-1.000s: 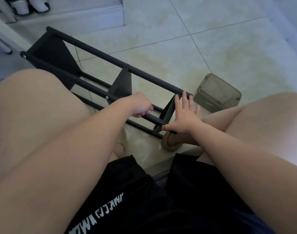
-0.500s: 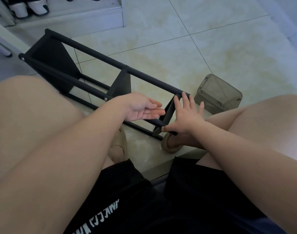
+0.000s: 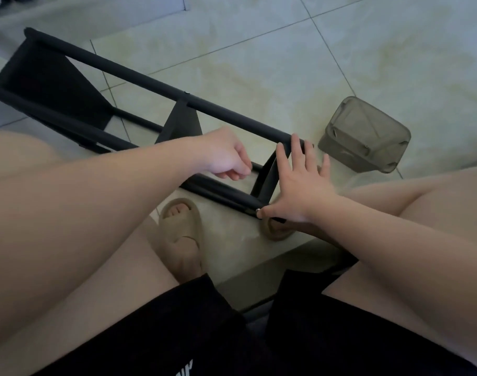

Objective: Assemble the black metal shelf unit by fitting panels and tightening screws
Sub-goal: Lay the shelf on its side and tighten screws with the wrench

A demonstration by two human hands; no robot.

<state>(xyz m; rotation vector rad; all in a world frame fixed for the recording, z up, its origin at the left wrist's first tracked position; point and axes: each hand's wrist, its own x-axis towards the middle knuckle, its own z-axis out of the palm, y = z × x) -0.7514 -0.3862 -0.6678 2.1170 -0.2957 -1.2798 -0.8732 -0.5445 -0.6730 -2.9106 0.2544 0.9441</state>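
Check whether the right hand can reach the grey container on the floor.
Likely yes: the right hand rests on the end panel, with only bare floor between it and the container.

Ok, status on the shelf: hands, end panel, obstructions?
Right hand flat against end panel, thumb by rail-end screw. Left hand curled above lower rail, grip unclear. Grey container stands apart, right of shelf.

Black metal shelf (image 3: 150,82) on side on tiles, tubes (image 3: 221,195) running far left to near right. Large panel (image 3: 50,85) far left, small panel (image 3: 181,123) middle, end panel (image 3: 267,177) near right. Silver screw (image 3: 258,211) at near tube's end.
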